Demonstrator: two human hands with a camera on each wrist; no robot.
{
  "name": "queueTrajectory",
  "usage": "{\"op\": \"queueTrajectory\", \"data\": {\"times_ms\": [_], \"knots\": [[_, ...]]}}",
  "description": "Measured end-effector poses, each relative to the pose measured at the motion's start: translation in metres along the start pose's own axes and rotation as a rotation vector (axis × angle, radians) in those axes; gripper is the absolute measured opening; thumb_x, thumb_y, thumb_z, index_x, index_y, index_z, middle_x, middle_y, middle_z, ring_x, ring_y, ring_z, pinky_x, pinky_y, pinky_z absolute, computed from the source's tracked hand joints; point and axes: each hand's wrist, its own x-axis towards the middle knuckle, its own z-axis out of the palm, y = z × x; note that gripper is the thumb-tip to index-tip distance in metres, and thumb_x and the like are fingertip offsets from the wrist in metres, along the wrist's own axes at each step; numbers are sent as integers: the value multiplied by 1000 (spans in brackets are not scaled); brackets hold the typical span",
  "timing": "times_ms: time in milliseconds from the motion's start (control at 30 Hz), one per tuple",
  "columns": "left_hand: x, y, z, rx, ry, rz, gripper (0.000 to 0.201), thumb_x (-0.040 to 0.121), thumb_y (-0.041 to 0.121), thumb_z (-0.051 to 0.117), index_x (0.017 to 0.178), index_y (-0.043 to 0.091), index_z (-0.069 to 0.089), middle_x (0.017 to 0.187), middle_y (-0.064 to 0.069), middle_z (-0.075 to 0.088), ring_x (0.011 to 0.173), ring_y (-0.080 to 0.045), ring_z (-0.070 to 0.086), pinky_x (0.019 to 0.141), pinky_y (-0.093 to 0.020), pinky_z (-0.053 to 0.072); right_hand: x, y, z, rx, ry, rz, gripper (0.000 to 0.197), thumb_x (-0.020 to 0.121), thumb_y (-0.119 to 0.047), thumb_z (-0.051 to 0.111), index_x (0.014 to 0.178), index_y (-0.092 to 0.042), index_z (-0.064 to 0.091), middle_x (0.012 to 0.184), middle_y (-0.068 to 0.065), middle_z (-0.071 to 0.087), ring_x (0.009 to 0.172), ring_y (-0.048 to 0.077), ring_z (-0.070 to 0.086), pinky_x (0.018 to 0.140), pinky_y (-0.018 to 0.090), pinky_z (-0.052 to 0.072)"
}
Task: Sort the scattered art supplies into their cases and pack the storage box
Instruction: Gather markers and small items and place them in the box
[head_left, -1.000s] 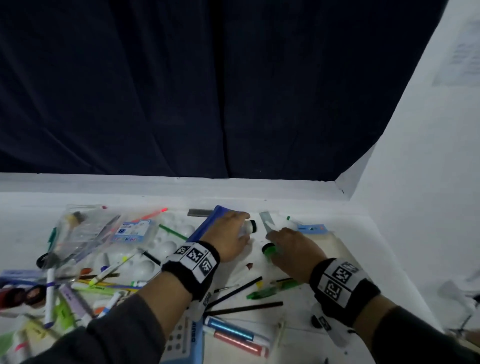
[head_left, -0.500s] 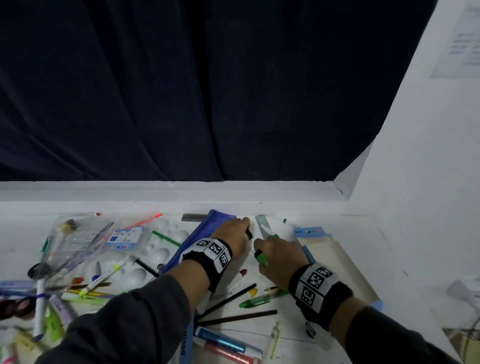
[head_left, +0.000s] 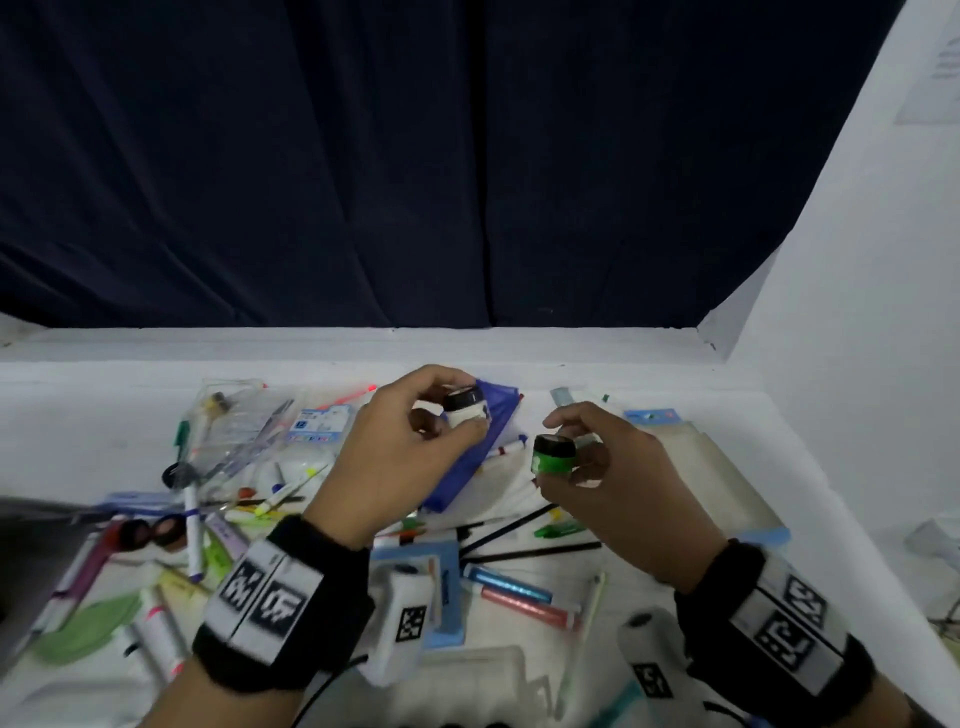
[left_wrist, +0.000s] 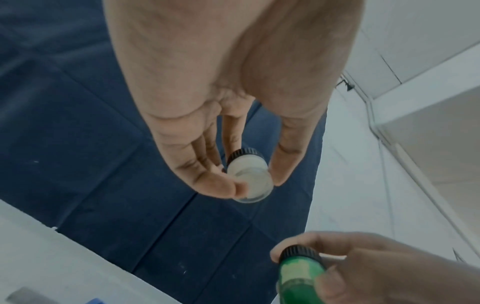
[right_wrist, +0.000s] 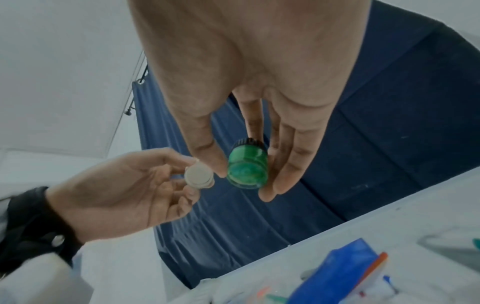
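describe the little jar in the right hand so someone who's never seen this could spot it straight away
Above the white table strewn with pens, two hands are raised side by side. The right hand pinches a small green paint jar with a black ribbed cap. The left hand holds its only lookalike, a white paint jar.

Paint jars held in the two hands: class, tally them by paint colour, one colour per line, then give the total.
White paint jar, in the left hand: 1
Green paint jar, in the right hand: 1
Total: 2 jars, both with black caps.
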Motion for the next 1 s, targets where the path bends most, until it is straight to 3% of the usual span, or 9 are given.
{"op": "queueTrajectory", "data": {"times_ms": [100,200,233,333,433,500,700,867,1000], "knots": [[-51,-4,-18,-35,-47,-21,31,80,14,80,105,29,70,99,7,68,66,-17,59,68,-32,54,-29,-7,15,-20,-68,-48,35,74,-12,79,104,-24,68,99,-8,68,84,9,70,76,23,56],[-97,-23,-26,72,-77,-17,35,77,15,84,104,31,68,100,11,69,73,-12,66,70,-29,57,-57,-5,32,-41,-203,-102,31,72,-17,81,101,-22,70,99,-8,66,89,10,68,80,28,57],[-111,-31,-25,127,-90,-19,35,76,18,85,103,33,68,101,15,69,76,-11,65,69,-25,54,-65,-4,37,-87,-259,-104,31,72,-20,81,100,-23,69,100,-11,65,90,8,66,80,28,56],[-142,-48,-16,252,-194,-40,34,75,29,86,99,37,64,99,22,67,83,-7,61,64,-12,43,-85,3,50,-239,-401,-86,35,74,-24,82,104,-28,65,102,-19,60,94,0,57,77,12,45],[-155,-61,-4,262,-235,-20,32,76,24,84,98,35,63,95,20,66,80,-3,60,64,-11,41,-96,6,60,-364,-456,-108,34,75,-20,79,105,-24,63,106,-12,60,95,6,54,78,15,42],[-157,-69,2,280,-241,6,30,77,20,82,96,33,63,91,16,66,77,-2,60,65,-12,42,-101,8,66,-401,-454,-122,33,74,-18,76,105,-22,64,107,-9,62,99,8,55,80,18,42],[-157,-73,12,373,-275,4,19,87,22,69,105,25,64,95,7,68,80,-8,62,74,-31,52,-106,5,71,-522,-474,-117,27,82,-23,69,108,-27,65,114,-10,62,109,9,55,95,26,45],[-156,-71,15,492,-299,20,25,90,25,65,115,27,63,109,8,68,89,-11,62,81,-28,52,-103,2,67,-580,-512,-71,33,86,-28,68,118,-27,64,119,-11,59,112,7,52,97,24,45],[-156,-71,15,544,-330,29,21,93,23,62,113,20,67,112,3,66,96,-15,61,86,-30,49,-101,-3,66,-612,-546,-61,24,91,-32,63,115,-27,65,115,-11,57,106,5,51,90,19,43]]}}
